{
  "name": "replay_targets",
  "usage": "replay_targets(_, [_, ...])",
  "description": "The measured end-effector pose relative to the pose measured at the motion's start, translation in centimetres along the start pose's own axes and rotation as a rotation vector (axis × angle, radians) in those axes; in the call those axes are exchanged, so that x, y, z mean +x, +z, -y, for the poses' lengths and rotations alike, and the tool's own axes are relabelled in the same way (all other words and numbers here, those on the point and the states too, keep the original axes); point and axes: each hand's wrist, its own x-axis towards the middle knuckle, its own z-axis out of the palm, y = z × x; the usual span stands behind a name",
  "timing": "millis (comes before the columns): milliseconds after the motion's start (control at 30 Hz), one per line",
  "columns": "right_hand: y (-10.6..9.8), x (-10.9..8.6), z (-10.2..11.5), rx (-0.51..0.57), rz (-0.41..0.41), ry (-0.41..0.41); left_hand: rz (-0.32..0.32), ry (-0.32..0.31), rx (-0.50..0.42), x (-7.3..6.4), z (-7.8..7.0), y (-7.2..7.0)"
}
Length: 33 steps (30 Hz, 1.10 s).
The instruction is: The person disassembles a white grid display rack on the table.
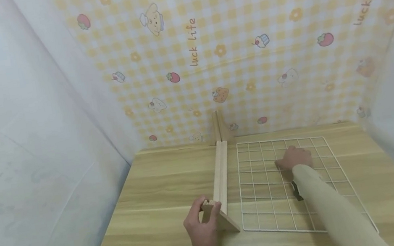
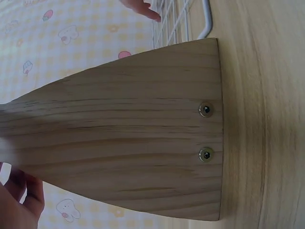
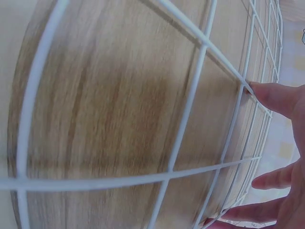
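Note:
A wooden stand lies lengthwise on the table, its long bar [image 1: 222, 174] running between two upright end boards. My left hand [image 1: 202, 228] grips the top of the near end board [image 2: 143, 133], thumb on one side and fingers on the other. Two bolt heads [image 2: 206, 155] show low on that board's outer face. To the right of the stand, a white wire grid [image 1: 271, 211] lies on the table. Over its upper middle is my right hand [image 1: 295, 157]; in the right wrist view its thumb [image 3: 271, 95] touches a wire crossing, with the other fingers spread lower over the wires.
A light wood-grain table [image 1: 148, 206] lies under everything. Behind it hangs a yellow checked cloth [image 1: 242, 69] with printed cartoons. The stand's far end board [image 1: 222, 125] is close to this cloth. White sheets [image 1: 29, 122] close off both sides.

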Motion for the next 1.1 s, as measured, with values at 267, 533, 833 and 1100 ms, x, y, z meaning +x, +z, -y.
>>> replay_targets(267, [0.5,-0.4,0.0,-0.059,-0.025,0.003,-0.004,0.082,-0.007,-0.5,0.5,0.1])
replay_targets(533, [1.0,-0.4,0.3,-0.046,-0.03,0.007,-0.021,0.099,-0.019,-0.4,0.5,0.1])
replay_targets(833, [1.7,-0.4,0.7,-0.037,-0.049,0.024,-0.018,0.1,-0.005,-0.1,0.6,0.0])
replay_targets(1100, [2.0,-0.5,1.2,-0.039,-0.071,0.006,-0.006,0.08,0.004,0.0,0.6,-0.2])
